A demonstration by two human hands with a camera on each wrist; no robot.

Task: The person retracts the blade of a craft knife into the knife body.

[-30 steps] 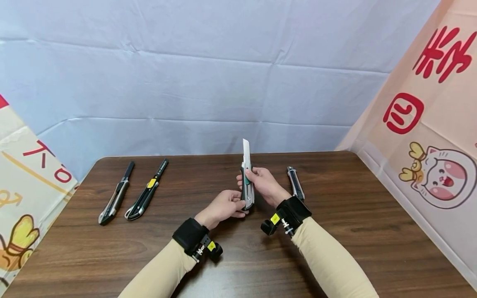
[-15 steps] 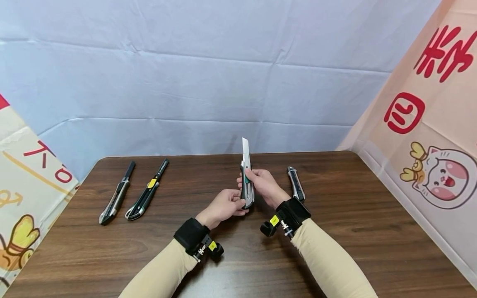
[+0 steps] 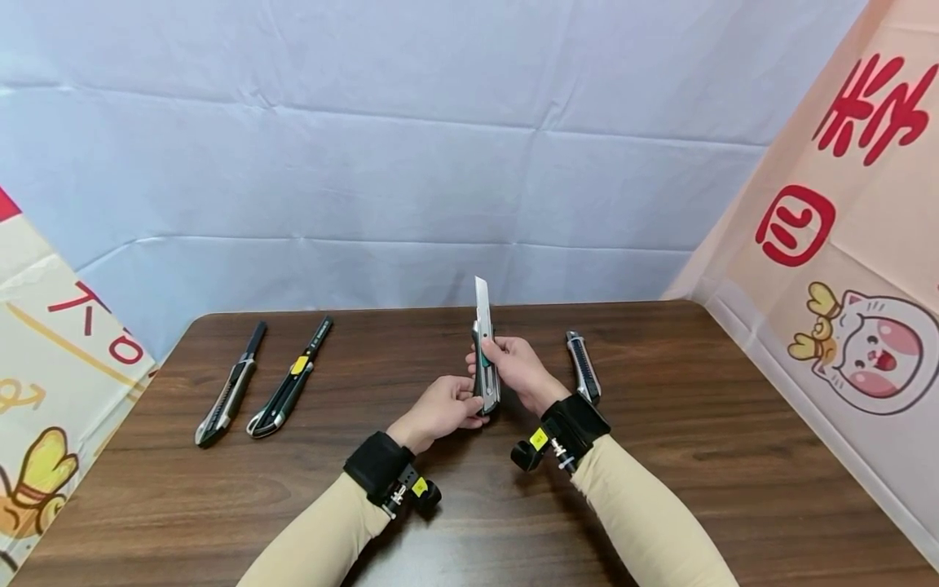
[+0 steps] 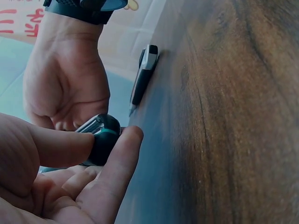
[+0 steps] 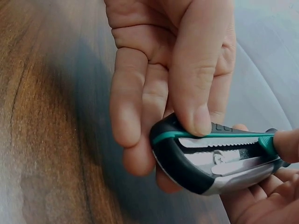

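Observation:
A utility knife (image 3: 487,381) with a silver and black body and a green slider stands nearly upright between both hands, its long blade (image 3: 482,303) out and pointing away. My left hand (image 3: 438,410) pinches the rounded butt end between thumb and fingers. Higher on the body, my right hand (image 3: 522,368) grips the knife, its thumb on the green slider (image 5: 267,145). In the left wrist view the black butt (image 4: 105,140) sits between the left thumb and fingers. Part of the handle is hidden behind the right hand.
Two more utility knives lie at the left of the wooden table (image 3: 411,522): a grey and black one (image 3: 231,387) and a black one with a yellow slider (image 3: 289,381). Another grey utility knife (image 3: 583,364) lies right of the hands. A pale cloth (image 3: 411,163) hangs behind.
Both hands keep the same hold on the utility knife, and the blade stays out. The whole head view shifts only slightly.

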